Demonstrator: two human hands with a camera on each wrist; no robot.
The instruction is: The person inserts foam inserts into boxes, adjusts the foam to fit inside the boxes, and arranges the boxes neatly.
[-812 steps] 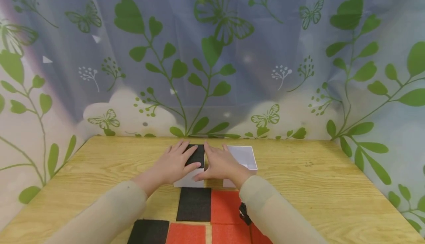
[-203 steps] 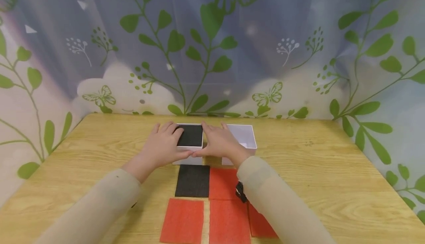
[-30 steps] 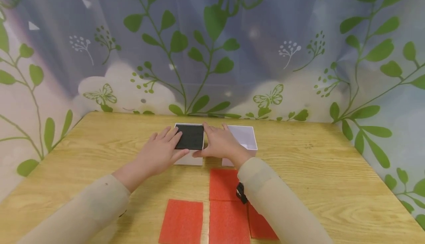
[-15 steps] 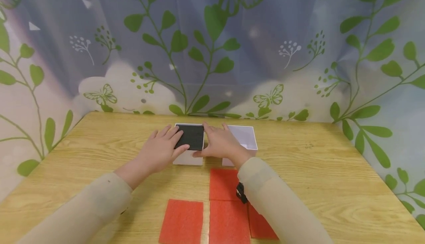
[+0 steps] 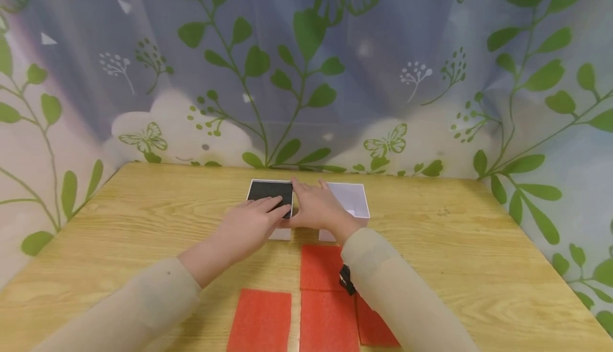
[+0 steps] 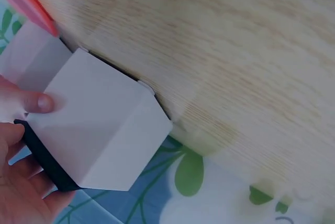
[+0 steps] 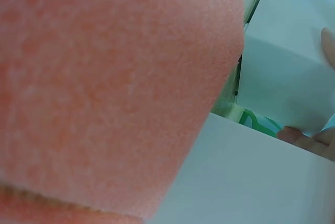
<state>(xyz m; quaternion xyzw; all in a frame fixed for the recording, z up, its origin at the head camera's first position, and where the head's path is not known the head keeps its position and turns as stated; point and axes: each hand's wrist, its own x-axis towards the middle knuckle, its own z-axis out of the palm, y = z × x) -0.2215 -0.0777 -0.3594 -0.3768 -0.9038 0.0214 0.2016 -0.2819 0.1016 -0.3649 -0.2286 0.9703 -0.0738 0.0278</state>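
Both hands [image 5: 282, 216] flat, fingers straight, on black-filled white box [image 5: 280, 233].

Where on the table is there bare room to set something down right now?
Bare wood lies left of the black-filled box, out to the table edge, and right of the empty white box. The near middle is crowded: red foam sheets, both forearms, left hand, right hand.

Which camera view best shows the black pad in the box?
The head view: the black pad lies flat in the box. Left wrist shows only its edge; right wrist shows none.
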